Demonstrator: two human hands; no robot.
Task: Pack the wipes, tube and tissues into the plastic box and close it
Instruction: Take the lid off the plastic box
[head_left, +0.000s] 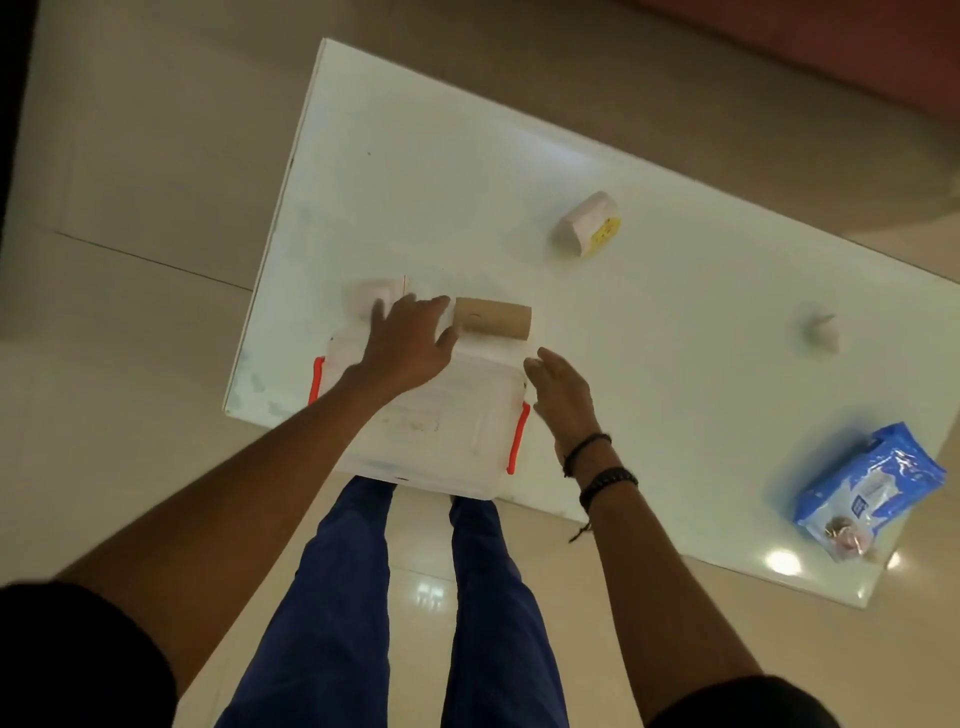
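a: at the near corner of the white table (467, 156) sat the plastic box (441, 431), its lid on and both orange latches (518, 439) showing, the box jutting a little over the table's edge. i'd say the step in hand was getting it open, since nothing looked packed yet.

b: and the hands?

a: left hand (410, 343) lay flat on the lid's far end, fingers spread apart, clamped on nothing. right hand (563, 395) hovered at the box's right side just beyond the latch, fingers loosely together and slightly curled, empty.

b: where were the things to pack?

a: cardboard tube (492, 318) lay on its side just past the box, beside the left fingertips. blue wipes pack (872, 488) was well apart, near the table's right edge. yellow-and-white tissue pack (589, 223) stood farther out, and a small white wad (822, 332) off right; i couldn't tell what that was.

b: next move?

a: likely freeing both latches and lifting the lid. the tube sat close enough to be knocked rolling.
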